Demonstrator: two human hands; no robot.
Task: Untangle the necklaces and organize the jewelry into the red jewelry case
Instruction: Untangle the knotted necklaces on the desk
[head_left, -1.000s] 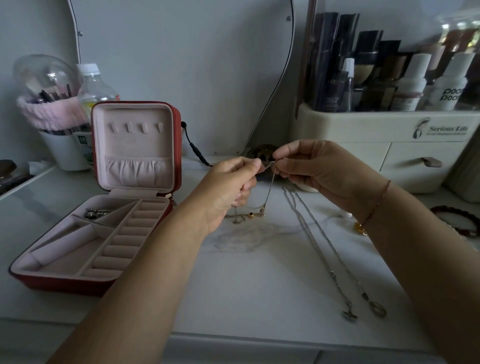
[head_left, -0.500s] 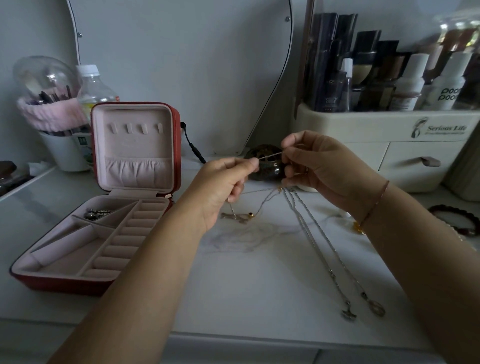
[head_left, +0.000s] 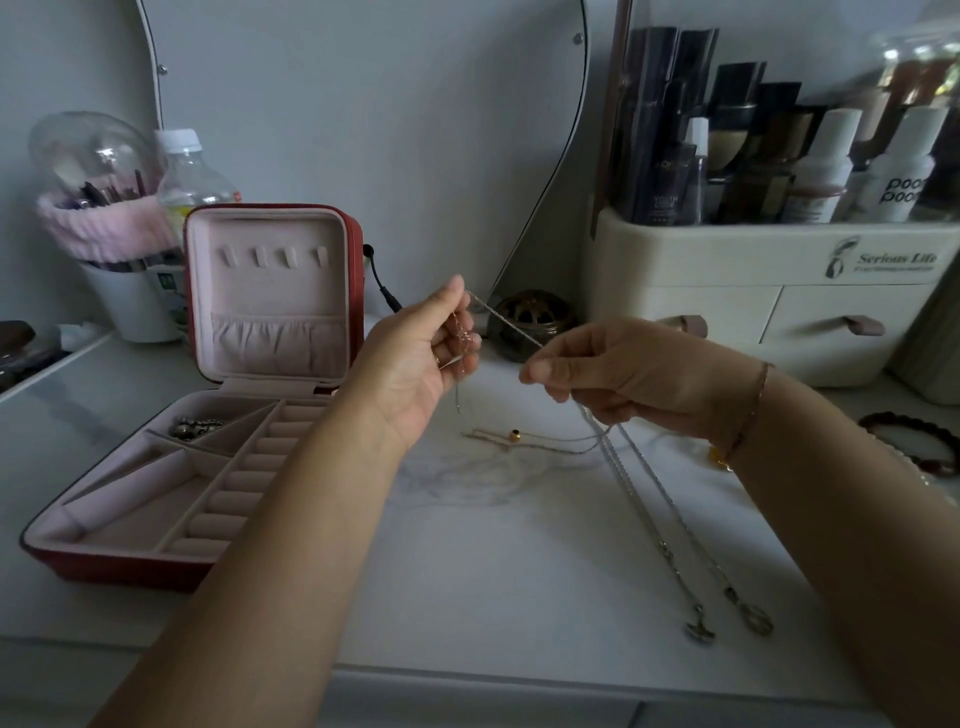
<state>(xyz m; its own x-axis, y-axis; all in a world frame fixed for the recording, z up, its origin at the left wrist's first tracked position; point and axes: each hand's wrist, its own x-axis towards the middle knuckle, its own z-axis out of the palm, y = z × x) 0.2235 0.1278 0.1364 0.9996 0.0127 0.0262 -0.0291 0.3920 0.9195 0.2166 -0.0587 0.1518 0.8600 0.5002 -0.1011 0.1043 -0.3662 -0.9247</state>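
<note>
Necklace chain slants down-right, taut between left hand and right hand, each grip pinching it.

One head-worn camera looks forward and down, close over the tabletop.

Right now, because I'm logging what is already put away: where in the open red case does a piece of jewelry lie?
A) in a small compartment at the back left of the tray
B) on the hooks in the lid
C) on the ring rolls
A: a silvery piece lies in the back-left compartment of the red jewelry case, while the ring rolls and the lid hooks are bare.
</note>
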